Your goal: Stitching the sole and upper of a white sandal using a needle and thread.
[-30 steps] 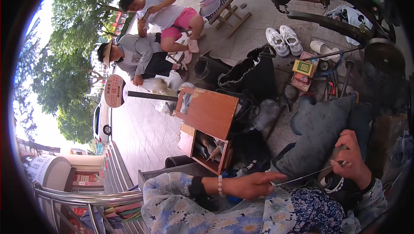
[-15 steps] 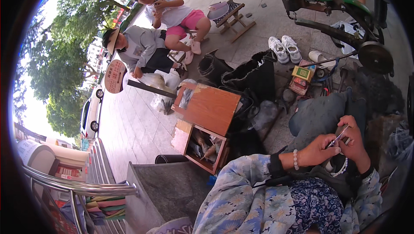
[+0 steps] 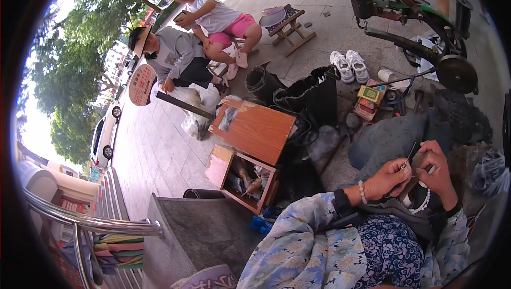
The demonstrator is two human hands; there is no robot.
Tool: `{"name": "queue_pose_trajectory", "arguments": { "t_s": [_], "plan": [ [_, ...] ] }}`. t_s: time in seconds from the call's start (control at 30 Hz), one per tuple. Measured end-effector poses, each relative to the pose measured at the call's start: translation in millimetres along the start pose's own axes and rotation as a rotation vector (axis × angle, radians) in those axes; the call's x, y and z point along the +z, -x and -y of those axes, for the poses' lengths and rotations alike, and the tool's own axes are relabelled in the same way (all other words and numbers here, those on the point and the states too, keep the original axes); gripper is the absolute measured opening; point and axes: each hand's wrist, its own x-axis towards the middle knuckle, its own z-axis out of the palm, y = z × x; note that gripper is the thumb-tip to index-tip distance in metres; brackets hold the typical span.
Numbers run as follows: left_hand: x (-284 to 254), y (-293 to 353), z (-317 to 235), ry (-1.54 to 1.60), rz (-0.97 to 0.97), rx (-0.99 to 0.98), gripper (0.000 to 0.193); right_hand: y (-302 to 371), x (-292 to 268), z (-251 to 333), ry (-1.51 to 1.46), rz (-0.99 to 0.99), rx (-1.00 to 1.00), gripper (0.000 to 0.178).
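Observation:
My left hand (image 3: 390, 179), with a pale bead bracelet (image 3: 362, 192) at the wrist, is closed on a thin dark pointed tool (image 3: 412, 151) whose tip sticks up past the fingers. Close beside it, my right hand (image 3: 435, 167) has its fingers pinched together; what they hold is too small to make out. Below both hands, in my lap, lies a dark item with a white curved edge (image 3: 424, 204), partly covered by the hands; its kind is unclear. A grey-green cloth (image 3: 387, 137) covers my knees.
A wooden box (image 3: 261, 129) with an open compartment stands left of me, near black bins (image 3: 311, 97). White sneakers (image 3: 349, 66), small boxes (image 3: 369, 97) and a hand-cranked machine (image 3: 415, 33) lie ahead. Two people sit on stools far left. A metal rail (image 3: 96, 222) runs lower left.
My hands have moved slightly apart. The tool in my left hand, shiny and slanting across toward the right hand before, now points up and looks dark. The view has shifted a little.

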Motion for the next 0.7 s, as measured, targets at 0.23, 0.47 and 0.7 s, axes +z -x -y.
{"name": "queue_pose_trajectory", "arguments": {
  "t_s": [0.23, 0.47, 0.7],
  "plan": [
    [-11, 19, -15, 0.010, -0.160, -0.086, 0.025, -15, 13, 2, -0.006, 0.094, 0.056, 0.020],
    [-20, 21, -28, -0.196, -0.127, -0.026, 0.019, -17, 5, 7, -0.009, 0.144, 0.096, 0.018],
    [-47, 67, -46, -1.392, -0.119, 0.306, 0.016, 41, -38, -10, -0.100, -0.320, 0.297, 0.024]
  ]
}}
